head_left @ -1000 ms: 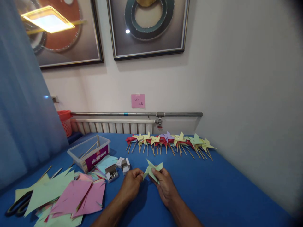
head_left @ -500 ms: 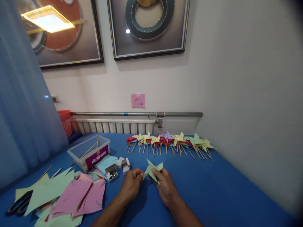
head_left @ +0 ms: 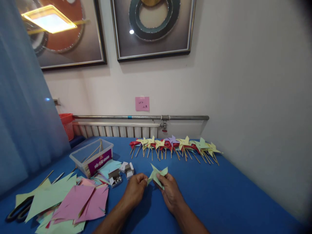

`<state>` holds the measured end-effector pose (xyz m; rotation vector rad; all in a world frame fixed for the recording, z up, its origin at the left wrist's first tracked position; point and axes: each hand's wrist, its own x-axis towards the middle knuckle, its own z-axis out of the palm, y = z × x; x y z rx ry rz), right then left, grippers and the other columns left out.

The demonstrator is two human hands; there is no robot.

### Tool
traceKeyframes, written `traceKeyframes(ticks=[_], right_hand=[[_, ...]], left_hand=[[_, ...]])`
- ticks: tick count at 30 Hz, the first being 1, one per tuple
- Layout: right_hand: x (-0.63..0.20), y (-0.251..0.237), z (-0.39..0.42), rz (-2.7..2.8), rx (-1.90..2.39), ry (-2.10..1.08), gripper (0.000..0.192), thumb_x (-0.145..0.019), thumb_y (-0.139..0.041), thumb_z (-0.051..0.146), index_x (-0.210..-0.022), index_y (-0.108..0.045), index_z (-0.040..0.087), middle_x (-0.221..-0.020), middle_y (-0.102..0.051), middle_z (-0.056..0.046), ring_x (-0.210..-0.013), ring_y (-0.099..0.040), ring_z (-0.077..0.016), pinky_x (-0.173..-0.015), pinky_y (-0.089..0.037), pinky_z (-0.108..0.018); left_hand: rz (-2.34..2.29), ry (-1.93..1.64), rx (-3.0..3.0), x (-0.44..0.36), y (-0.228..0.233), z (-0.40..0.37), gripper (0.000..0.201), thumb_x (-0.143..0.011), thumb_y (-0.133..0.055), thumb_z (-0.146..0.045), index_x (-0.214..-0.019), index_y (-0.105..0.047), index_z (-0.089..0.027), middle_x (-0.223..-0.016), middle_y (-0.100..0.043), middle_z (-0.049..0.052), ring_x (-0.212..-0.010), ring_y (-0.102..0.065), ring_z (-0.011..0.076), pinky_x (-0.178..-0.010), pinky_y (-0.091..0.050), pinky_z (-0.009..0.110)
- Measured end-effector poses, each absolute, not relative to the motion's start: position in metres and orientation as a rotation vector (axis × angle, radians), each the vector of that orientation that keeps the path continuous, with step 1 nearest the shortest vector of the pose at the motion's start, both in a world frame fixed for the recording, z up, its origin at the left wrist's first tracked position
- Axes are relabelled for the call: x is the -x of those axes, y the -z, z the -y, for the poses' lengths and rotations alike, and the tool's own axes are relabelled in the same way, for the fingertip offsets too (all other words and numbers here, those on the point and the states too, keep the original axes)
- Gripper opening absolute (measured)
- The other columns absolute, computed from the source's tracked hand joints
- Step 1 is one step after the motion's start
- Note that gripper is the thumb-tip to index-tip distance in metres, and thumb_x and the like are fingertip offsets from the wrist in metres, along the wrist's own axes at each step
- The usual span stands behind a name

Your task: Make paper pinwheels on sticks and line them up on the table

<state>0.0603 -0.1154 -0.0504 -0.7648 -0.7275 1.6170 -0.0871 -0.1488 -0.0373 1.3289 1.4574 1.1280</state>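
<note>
A light green paper pinwheel (head_left: 156, 175) with folded points is held above the blue table. My right hand (head_left: 169, 188) is closed on it, thumb pressed on its middle. My left hand (head_left: 136, 187) is closed in a pinch close by the pinwheel's left point; whether its fingertips hold that point or something small is hard to make out. Left of my left hand stand an open small box (head_left: 115, 178) with shiny metal pieces in it and another small white box (head_left: 129, 170).
Finished pinwheels on sticks (head_left: 172, 143) lie in a row at the back. Cut paper sheets (head_left: 75, 201) and black-handled scissors (head_left: 20, 209) lie at the left. A clear plastic bin (head_left: 91, 156) holds sticks. A radiator (head_left: 117, 130) runs along the wall.
</note>
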Motion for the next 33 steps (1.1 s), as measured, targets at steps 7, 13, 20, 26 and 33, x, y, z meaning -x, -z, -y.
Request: traceKeyframes(ticks=[7, 13, 20, 26, 33], right_hand=[[-0.0599, 0.0511, 0.1158, 0.727, 0.747, -1.618, 0.039, -0.049, -0.098, 0.034, -0.076, -0.074, 0.02, -0.079, -0.076, -0.001, -0.08, -0.069, -0.0202, -0.082, -0.055, -0.032], [-0.0607, 0.0516, 0.1153, 0.743, 0.753, -1.616, 0.037, -0.051, -0.097, 0.035, -0.075, -0.073, 0.021, -0.079, -0.076, -0.001, -0.083, -0.069, -0.0214, -0.084, -0.055, -0.033], [-0.061, 0.0507, 0.116, 0.756, 0.768, -1.617, 0.039, -0.052, -0.097, 0.036, -0.078, -0.073, 0.02, -0.084, -0.077, -0.002, -0.088, -0.071, -0.0236, -0.086, -0.055, -0.034], [-0.0607, 0.0505, 0.1166, 0.756, 0.759, -1.613, 0.038, -0.053, -0.097, 0.036, -0.077, -0.072, 0.02, -0.081, -0.076, -0.002, -0.085, -0.071, -0.0226, -0.085, -0.055, -0.034], [-0.0605, 0.0513, 0.1158, 0.752, 0.765, -1.606, 0.037, -0.053, -0.096, 0.036, -0.075, -0.072, 0.02, -0.082, -0.077, -0.002, -0.086, -0.072, -0.0235, -0.085, -0.055, -0.035]], left_hand=[[-1.476, -1.124, -1.359, 0.087, 0.0369, 0.15, 0.016, -0.081, -0.054, -0.03, -0.07, -0.056, -0.02, -0.057, -0.043, -0.006, -0.053, -0.035, 0.0112, -0.052, -0.025, 0.025], [-1.471, -1.123, -1.419, 0.0878, 0.0404, 0.1487, 0.017, -0.082, -0.051, -0.03, -0.068, -0.051, -0.021, -0.058, -0.04, -0.006, -0.054, -0.034, 0.0116, -0.053, -0.024, 0.026], [-1.516, -1.122, -1.428, 0.0872, 0.0397, 0.1482, 0.017, -0.081, -0.051, -0.032, -0.069, -0.054, -0.02, -0.058, -0.042, -0.005, -0.055, -0.036, 0.0122, -0.054, -0.026, 0.026], [-1.494, -1.12, -1.394, 0.0868, 0.037, 0.1489, 0.018, -0.081, -0.054, -0.033, -0.068, -0.053, -0.021, -0.058, -0.041, -0.006, -0.054, -0.035, 0.0118, -0.054, -0.025, 0.026], [-1.482, -1.111, -1.378, 0.0865, 0.0346, 0.1508, 0.016, -0.081, -0.053, -0.03, -0.067, -0.052, -0.021, -0.057, -0.04, -0.006, -0.054, -0.033, 0.0119, -0.054, -0.025, 0.025]])
